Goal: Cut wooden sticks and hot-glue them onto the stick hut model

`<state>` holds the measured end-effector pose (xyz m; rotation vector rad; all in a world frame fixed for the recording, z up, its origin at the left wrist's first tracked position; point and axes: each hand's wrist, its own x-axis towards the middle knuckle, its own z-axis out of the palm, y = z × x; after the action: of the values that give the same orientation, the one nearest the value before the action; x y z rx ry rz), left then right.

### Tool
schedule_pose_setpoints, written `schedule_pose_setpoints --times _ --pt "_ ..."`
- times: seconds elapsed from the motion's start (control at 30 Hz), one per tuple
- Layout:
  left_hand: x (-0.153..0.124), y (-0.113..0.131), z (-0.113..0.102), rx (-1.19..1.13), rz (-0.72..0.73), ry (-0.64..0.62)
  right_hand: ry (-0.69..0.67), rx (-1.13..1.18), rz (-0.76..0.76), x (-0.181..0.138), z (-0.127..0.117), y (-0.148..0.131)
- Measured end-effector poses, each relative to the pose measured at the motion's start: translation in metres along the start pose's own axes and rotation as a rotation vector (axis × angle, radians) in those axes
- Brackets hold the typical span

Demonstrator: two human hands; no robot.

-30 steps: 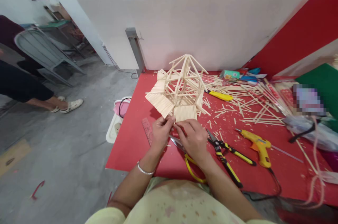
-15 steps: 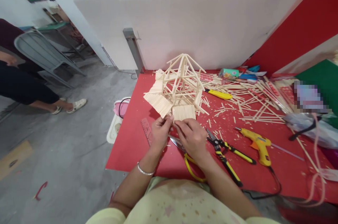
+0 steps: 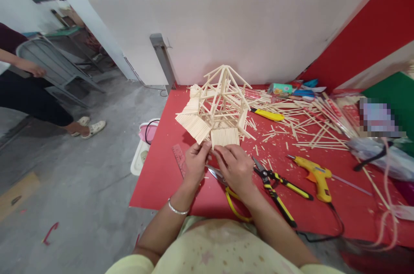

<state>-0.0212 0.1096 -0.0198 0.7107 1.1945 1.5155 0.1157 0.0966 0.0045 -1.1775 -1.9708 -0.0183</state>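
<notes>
Our stick model stands on the red table just above the centre of the frame, its open frame rising to a peak and flat stick panels fanning out at its lower left. At its near edge, one flat panel points down toward us, and both our hands meet there. Our left hand comes up from the lower left, wrist fairly straight, thumb and fingertips drawn together by the panel's near left corner. Our right hand reaches in from the lower right, back of the hand up, fingers bent and tips angled toward the left hand's. Both look pinched; whether they grip the panel's edge or something small, we cannot tell.

Under the right hand lie scissors, and a ruler sits left of the left hand. Clippers and a glue gun rest at lower right, with a yellow knife and loose sticks above them. At far left, another person's hand is by a chair.
</notes>
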Motion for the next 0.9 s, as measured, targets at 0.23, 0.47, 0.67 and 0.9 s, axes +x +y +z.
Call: schedule_pose_setpoints --times 0.23,0.47,0.67,0.9 --pt "0.0 -0.002 -0.002 0.009 0.004 0.004 0.017 0.001 -0.018 0.001 0.001 0.0" --pt "-0.004 0.003 -0.002 0.011 -0.002 -0.003 0.05 -0.023 -0.057 0.001 0.002 0.0" --pt "-0.015 0.013 -0.003 0.04 0.002 -0.011 0.079 -0.031 -0.069 -0.003 0.003 0.0" --pt "-0.053 0.031 -0.014 0.604 0.769 -0.05 0.137 0.065 -0.097 -0.013 -0.032 -0.005"
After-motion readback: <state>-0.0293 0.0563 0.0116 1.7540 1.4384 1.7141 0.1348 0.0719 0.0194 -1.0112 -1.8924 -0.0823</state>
